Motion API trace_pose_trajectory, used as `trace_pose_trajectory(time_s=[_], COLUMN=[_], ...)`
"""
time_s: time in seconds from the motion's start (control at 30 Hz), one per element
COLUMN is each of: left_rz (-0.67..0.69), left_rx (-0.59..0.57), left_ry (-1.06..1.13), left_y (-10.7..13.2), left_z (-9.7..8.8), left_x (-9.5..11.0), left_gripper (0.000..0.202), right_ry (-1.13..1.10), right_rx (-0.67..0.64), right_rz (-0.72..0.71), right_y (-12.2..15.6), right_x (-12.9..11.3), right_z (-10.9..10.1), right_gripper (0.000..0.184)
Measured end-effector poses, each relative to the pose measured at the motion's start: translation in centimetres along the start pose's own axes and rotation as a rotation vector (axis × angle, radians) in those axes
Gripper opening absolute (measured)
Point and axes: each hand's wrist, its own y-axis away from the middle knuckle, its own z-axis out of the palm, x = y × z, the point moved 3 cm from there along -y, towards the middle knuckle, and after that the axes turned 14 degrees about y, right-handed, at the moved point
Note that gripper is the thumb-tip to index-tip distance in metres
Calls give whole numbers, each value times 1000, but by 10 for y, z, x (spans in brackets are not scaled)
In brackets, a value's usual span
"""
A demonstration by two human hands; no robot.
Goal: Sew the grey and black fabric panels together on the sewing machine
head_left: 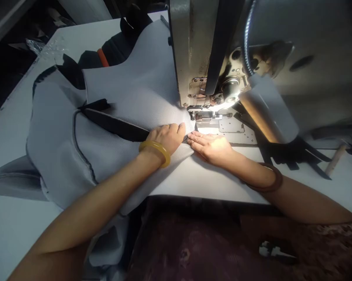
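Note:
A large piece of light grey mesh fabric (114, 89) with dark edging spreads over the table and reaches under the needle area of a sewing machine (197, 58). My left hand (167, 137), a yellow bangle at its wrist, is closed on the fabric along a dark strip (117, 125) just left of the presser foot (192, 114). On the right, my right hand (209, 147) lies with fingers stretched out, the tips touching the fabric's edge in front of the foot. The fabric under both hands is partly hidden.
A lamp (272, 109) on a flexible metal neck lights the needle area. Dark strips (292, 154) and a wooden-handled tool (336, 160) lie on the white table (222, 183) at right. Dark material with an orange band (103, 57) sits behind the fabric. Grey fabric hangs over the front edge.

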Motion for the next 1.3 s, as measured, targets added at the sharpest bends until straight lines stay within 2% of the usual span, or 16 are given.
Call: trace_pose_trajectory(time_s=[0.1,0.2,0.3,0.5,0.7,0.83,1.13,1.3], left_rz=[197,287,227,194,179,184,208,210], left_rx=[143,175,150,88,-45,-83,-117,-18], left_ry=[-9,-14,-55,-97,-34,-20,-37,-17], left_y=[-6,-14,-24,-35,-35,-35,-44,-38], left_z=[6,9,10,12,20,20,19,11], left_x=[-6,-14,-19,-16,3,4,0,-4], left_gripper=[30,32,36,24,28,28,29,31], right_ry=[-4,-34,-20,90,45,7,48,75], right_rx=[-4,-20,-5,122,-24,-44,-30,8], right_rz=[19,44,52,45,45,45,87,83], right_y=[0,0,0,0,-2,-4,-11,-10], right_x=[-2,-4,-4,-4,-2,-1,2,1], right_z=[-2,-2,-1,-4,-4,-5,-1,-1], right_gripper=[33,31,29,27,28,31,25,24])
